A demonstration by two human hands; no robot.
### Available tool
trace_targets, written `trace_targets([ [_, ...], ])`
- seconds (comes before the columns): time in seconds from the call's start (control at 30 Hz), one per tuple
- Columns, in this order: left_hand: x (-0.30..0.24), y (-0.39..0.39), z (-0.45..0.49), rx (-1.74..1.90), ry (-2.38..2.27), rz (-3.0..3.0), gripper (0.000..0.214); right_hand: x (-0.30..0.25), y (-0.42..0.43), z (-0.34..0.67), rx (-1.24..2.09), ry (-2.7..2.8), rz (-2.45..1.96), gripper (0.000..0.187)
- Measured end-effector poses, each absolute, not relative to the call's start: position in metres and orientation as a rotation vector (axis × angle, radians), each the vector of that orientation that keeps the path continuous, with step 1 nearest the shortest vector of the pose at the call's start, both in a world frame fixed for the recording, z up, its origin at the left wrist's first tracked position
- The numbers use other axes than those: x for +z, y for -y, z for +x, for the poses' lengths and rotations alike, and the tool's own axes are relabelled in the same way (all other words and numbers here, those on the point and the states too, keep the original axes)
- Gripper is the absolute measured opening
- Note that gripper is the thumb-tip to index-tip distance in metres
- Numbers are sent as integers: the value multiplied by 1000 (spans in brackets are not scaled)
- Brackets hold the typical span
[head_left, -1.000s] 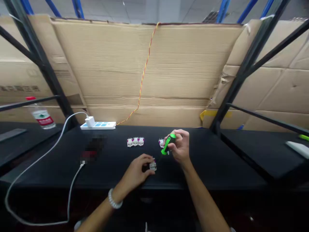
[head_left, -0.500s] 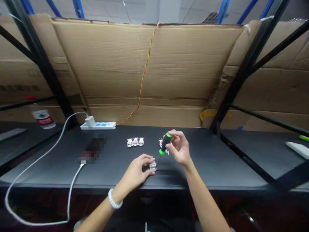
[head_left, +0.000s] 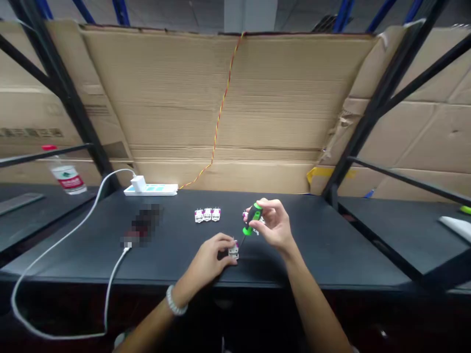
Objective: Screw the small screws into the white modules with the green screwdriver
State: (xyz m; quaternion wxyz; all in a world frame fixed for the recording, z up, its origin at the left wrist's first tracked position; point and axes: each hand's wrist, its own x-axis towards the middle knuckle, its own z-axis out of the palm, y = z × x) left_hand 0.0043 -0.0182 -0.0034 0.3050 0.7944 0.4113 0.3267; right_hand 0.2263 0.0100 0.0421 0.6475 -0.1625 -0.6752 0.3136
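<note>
1. The left hand [head_left: 208, 256] is in the lower middle of the frame. It is closed around a white module [head_left: 233, 251] and holds this module down on the black table [head_left: 316, 260].
2. The right hand [head_left: 274, 225] is just up and right of the left hand. It is closed and grips a screwdriver [head_left: 252, 219] with a green and black handle.
3. The thin shaft of the screwdriver points down to the left, and its tip is very near the top of the white module. I cannot tell if they touch.
4. Three small modules [head_left: 207, 214] stand side by side on the table, in the middle of the frame, left of the right hand.
5. More modules [head_left: 245, 215] lie behind the right hand, partly hidden, so I cannot tell how many.
6. A bead bracelet [head_left: 173, 300] sits on the left wrist.
7. At the back left of the table is a power strip [head_left: 150, 190] with a white charger [head_left: 138, 184]. A white cable [head_left: 69, 230] loops from the charger through the lower left of the frame to a blurred object [head_left: 142, 225] on the table.
8. Behind the table stands a cardboard sheet [head_left: 221, 98], and a red and yellow wire [head_left: 220, 122] hangs down it.
</note>
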Motion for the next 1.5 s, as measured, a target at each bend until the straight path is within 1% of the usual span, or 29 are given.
trace_targets([
  [0.13, -3, 18, 5, 855, -1113, 2117, 29, 46, -11, 223, 512, 1490, -453, 43],
  [0.27, -4, 19, 4, 864, -1126, 2126, 29, 46, -8, 220, 326, 1487, -521, 24],
  [0.33, -4, 19, 4, 868, -1120, 2129, 28, 44, -8, 221, 276, 1497, -535, 19],
  [0.37, -4, 19, 4, 870, -1113, 2132, 28, 42, -8, 222, 252, 1497, -555, 22],
  [0.43, -4, 19, 4, 875, -1109, 2138, 28, 37, -10, 224, 236, 1506, -595, 33],
  [0.53, -5, 18, 5, 871, -1125, 2140, 30, 30, -10, 224, 366, 1540, -579, 52],
  [0.6, -4, 18, 5, 860, -1137, 2144, 30, 29, -7, 221, 534, 1562, -521, 57],
  [0.67, -4, 19, 5, 848, -1133, 2148, 31, 32, -4, 218, 666, 1571, -464, 50],
  [0.8, -4, 20, 4, 850, -1118, 2147, 28, 44, -1, 219, 776, 1548, -402, 32],
  [0.9, -4, 20, 4, 852, -1121, 2133, 28, 52, -2, 224, 855, 1559, -428, 31],
  [1.0, -6, 19, 4, 858, -1111, 2121, 28, 54, 1, 227, 865, 1579, -467, 32],
  [1.17, -7, 17, 3, 869, -1103, 2130, 29, 48, 4, 224, 706, 1571, -576, 34],
  [1.5, -6, 19, 4, 874, -1116, 2134, 23, 53, 13, 214, 308, 1557, -779, 28],
])
